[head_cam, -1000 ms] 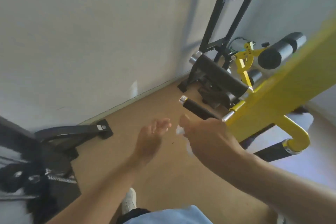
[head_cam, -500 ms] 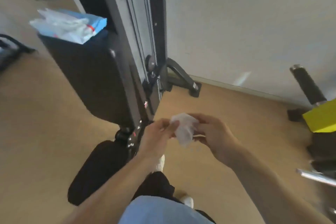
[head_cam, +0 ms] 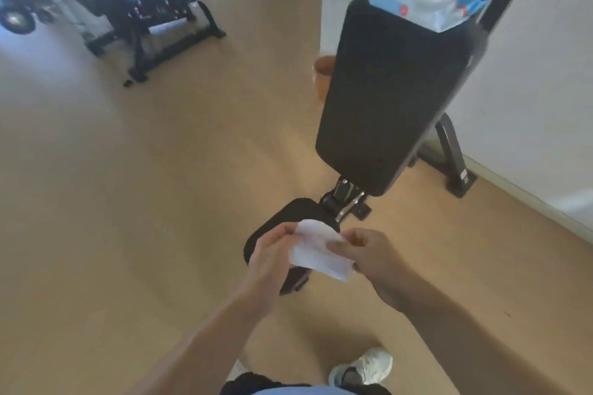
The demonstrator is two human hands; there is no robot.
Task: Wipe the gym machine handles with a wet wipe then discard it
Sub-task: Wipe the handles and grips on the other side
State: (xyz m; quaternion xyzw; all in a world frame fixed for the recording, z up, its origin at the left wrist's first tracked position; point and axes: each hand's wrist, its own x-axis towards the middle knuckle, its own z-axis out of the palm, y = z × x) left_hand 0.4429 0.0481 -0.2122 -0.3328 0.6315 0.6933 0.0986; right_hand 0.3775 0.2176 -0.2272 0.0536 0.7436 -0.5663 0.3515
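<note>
Head view looks down at both hands held out above the tan floor (head_cam: 128,202), with a white wet wipe (head_cam: 316,252) stretched between them. The left hand (head_cam: 272,258) pinches the wipe's upper left edge, its fingers (head_cam: 284,234) curled onto the sheet. The right hand (head_cam: 369,258) holds the wipe's right side, its thumb lying across the sheet and its fingers (head_cam: 359,236) bent behind it. The wipe is partly unfolded and hangs in the air in front of a black seat pad (head_cam: 288,215). Beyond the seat rises a black padded backrest (head_cam: 394,90), tilted up toward a dark upright frame by the white wall (head_cam: 545,90). A blue and white pack of wipes (head_cam: 423,3) rests on the backrest's top edge. Another gym machine (head_cam: 128,0) with black legs stands far off at upper left. A white shoe (head_cam: 369,365) shows at the bottom edge.
</note>
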